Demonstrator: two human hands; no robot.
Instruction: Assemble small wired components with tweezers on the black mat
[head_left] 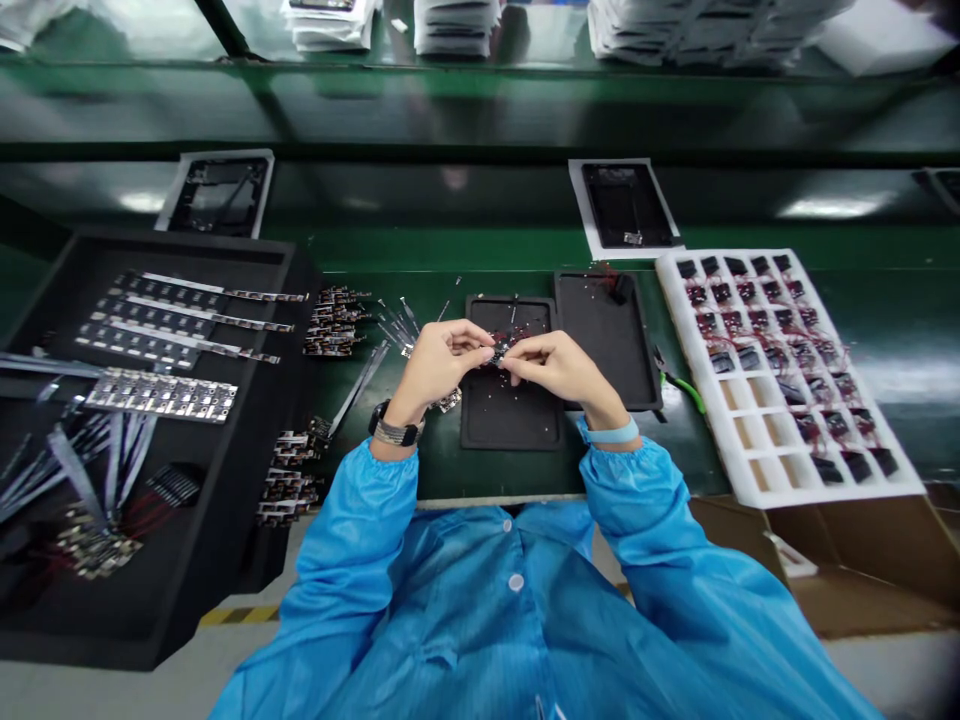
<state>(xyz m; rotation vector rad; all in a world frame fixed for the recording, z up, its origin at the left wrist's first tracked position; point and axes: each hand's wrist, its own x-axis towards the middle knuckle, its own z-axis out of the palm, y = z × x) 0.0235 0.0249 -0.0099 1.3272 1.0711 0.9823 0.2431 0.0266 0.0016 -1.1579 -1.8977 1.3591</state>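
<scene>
My left hand (442, 362) and my right hand (555, 370) meet above a shallow black tray (511, 425). Both are closed, fingertips pinching a small dark electronic part (495, 354) between them; its exact kind is too small to make out. Tiny pieces and reddish bits lie scattered in the tray around the fingertips. A second black tray (615, 360) adjoins it on the right, with a small black part with red wires (621, 289) at its top. Just left of my left hand, thin flex cables (397, 325) fan out, and a small metallic board (450, 401) shows below my wrist.
A white foam tray (757, 437) of black parts with red wires stands right, beside green-handled pliers (686, 390). At left, a large black bin (217, 480) holds boards and flat cables. Stacked boards (334, 322) line its edge. Black device housings (628, 205) lie behind.
</scene>
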